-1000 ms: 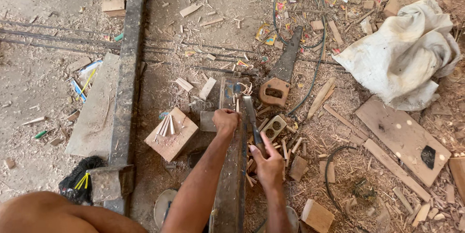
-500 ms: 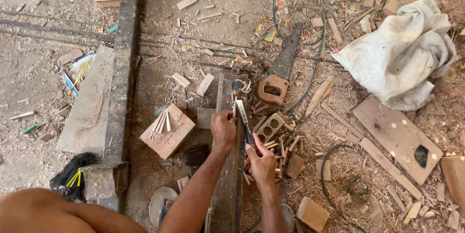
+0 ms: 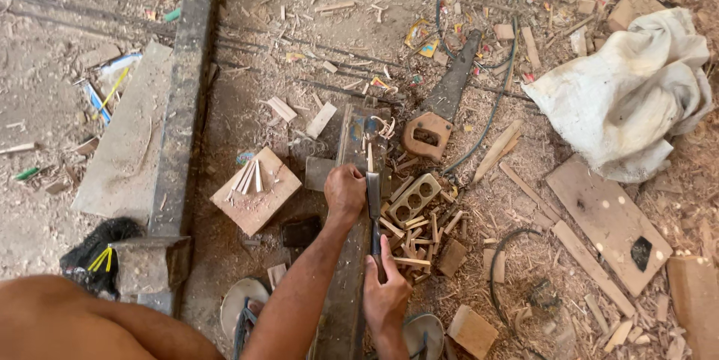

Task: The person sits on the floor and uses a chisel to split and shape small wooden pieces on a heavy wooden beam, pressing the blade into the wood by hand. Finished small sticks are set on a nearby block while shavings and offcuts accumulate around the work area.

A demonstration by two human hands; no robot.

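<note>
On the sawdust floor: your right hand (image 3: 386, 296) clenches a chisel (image 3: 373, 206), left hand (image 3: 344, 191) pins plank (image 3: 350, 255); next, steady push fwd.

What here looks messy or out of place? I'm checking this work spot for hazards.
Offcuts and shavings litter the ground beside the plank under both hands. A handsaw lies loose among them, and a crumpled white cloth sits in the debris.

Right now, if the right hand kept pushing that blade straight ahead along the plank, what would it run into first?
The right hand points the blade up the plank. First it would probably meet the left hand beside the blade, then the thin wood strip standing on the plank. Depth is hard to judge.
</note>
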